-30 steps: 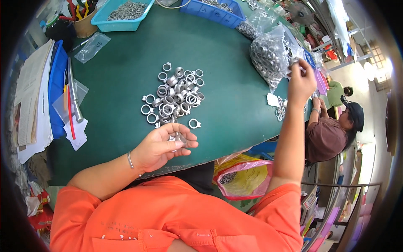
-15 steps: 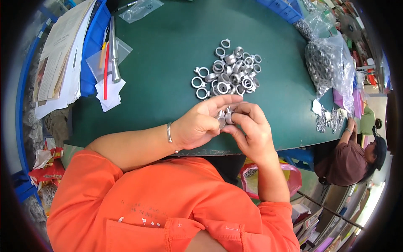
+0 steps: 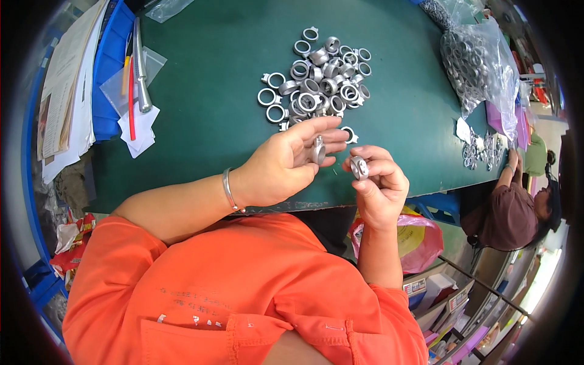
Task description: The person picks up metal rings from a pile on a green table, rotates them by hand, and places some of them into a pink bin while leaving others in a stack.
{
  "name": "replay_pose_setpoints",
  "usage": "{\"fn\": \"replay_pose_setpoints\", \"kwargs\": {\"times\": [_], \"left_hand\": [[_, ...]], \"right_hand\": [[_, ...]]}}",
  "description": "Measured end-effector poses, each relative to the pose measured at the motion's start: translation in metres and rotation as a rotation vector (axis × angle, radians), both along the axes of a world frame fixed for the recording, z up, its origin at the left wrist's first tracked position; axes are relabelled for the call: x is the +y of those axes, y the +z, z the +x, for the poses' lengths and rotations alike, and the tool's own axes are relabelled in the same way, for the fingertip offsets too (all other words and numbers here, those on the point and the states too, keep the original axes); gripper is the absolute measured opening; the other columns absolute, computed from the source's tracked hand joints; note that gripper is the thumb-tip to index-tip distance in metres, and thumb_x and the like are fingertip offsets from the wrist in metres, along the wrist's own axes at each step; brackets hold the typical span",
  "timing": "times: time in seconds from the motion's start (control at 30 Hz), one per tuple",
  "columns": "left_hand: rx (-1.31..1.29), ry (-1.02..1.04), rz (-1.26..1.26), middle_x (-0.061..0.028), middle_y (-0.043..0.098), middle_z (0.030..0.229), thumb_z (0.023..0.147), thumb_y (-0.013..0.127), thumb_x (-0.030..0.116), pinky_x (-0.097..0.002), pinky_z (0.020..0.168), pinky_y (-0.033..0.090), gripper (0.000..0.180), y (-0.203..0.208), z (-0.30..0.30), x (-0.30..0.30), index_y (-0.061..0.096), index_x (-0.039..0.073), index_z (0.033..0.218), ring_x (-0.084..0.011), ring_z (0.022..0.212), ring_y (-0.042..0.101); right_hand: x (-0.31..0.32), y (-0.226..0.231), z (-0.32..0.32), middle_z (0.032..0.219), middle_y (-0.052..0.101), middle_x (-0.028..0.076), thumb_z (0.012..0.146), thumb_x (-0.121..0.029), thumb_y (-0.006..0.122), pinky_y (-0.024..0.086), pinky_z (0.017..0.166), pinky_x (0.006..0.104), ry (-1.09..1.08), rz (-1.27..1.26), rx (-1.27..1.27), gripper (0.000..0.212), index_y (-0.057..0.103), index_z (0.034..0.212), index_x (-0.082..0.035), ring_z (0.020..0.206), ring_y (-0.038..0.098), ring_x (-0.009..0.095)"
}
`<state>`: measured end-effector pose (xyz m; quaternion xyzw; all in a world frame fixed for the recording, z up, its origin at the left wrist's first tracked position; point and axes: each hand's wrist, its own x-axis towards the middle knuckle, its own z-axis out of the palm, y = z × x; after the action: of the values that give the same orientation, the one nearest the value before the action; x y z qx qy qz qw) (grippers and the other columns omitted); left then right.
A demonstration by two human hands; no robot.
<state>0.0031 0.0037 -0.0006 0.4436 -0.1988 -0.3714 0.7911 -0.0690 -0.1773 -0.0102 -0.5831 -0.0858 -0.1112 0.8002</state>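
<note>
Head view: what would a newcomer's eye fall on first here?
The bright orange shirt filling the lower middle stands out most. Above it, a heap of silvery rings lies on the green table. Between them, the right hand pinches one ring, and a second ring rests against the left hand's fingers.

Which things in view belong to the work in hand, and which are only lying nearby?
Part of the work, it seems:
metal ring in the open left hand
second ring pinched by the right hand
pile of similar rings
perhaps the clear bag of metal parts

Apparently just lying about:
red stick
metal rod
stack of papers
</note>
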Motion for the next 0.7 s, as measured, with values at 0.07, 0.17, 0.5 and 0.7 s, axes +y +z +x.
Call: {"fn": "replay_pose_setpoints", "kwargs": {"times": [0.07, 0.17, 0.5, 0.7], "left_hand": [[-0.003, 0.009, -0.028, -0.0181, 0.037, 0.134, 0.077, 0.035, -0.015, -0.0369, 0.103, 0.034, 0.064, -0.005, -0.002, -0.002, 0.022, 0.003, 0.137, -0.0281, 0.128, 0.035], [-0.034, 0.013, -0.036, -0.0182, 0.034, 0.137, 0.075, 0.033, -0.017, -0.0356, 0.104, 0.031, 0.07, -0.006, -0.003, -0.002, 0.017, 0.004, 0.14, -0.0261, 0.128, 0.034], [-0.573, 0.042, 0.069, -0.0204, 0.03, 0.14, 0.069, 0.028, -0.021, -0.031, 0.103, 0.028, 0.086, -0.005, -0.011, -0.003, -0.005, 0.006, 0.142, -0.0261, 0.129, 0.033], [0.093, 0.073, 0.105, -0.0191, 0.053, 0.12, 0.076, 0.03, -0.016, -0.0316, 0.079, 0.053, 0.053, 0.003, -0.009, 0.001, 0.041, -0.003, 0.126, -0.0251, 0.105, 0.057]], "right_hand": [[0.004, 0.005, -0.002, 0.108, 0.055, 0.018, 0.077, 0.011, 0.059, 0.051, 0.079, 0.0306, 0.023, 0.042, 0.0, 0.017, 0.058, 0.093, 0.005, 0.089, 0.06, 0.021], [0.02, 0.011, -0.004, 0.103, 0.055, 0.014, 0.083, 0.011, 0.05, 0.051, 0.073, 0.028, -0.087, -0.164, 0.225, 0.02, 0.056, 0.102, 0.006, 0.083, 0.061, 0.018], [0.034, -0.001, -0.002, 0.097, 0.055, 0.01, 0.077, 0.011, 0.058, 0.051, 0.067, 0.0235, -0.205, -0.407, 0.12, 0.019, 0.058, 0.095, 0.006, 0.077, 0.061, 0.014], [0.036, 0.009, -0.007, 0.093, 0.057, 0.012, 0.077, 0.012, 0.056, 0.051, 0.06, 0.0216, -0.254, -0.169, 0.156, 0.017, 0.059, 0.093, 0.005, 0.073, 0.061, 0.015]]}}
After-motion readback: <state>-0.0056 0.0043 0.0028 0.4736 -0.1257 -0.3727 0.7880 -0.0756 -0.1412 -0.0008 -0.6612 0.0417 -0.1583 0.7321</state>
